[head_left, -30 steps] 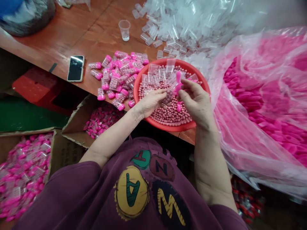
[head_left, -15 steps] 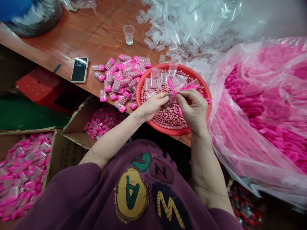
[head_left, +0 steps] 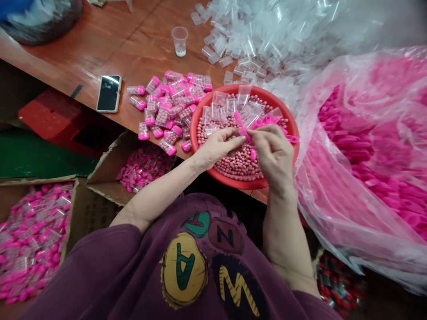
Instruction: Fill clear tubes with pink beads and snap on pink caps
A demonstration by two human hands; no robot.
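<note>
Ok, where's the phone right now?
In the head view the phone lies face up on the wooden table, far left near its front edge, left of the pile of pink-capped containers.

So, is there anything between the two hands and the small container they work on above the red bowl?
Nothing visible: the left hand and the right hand already meet on the small container over the red bowl.
</note>
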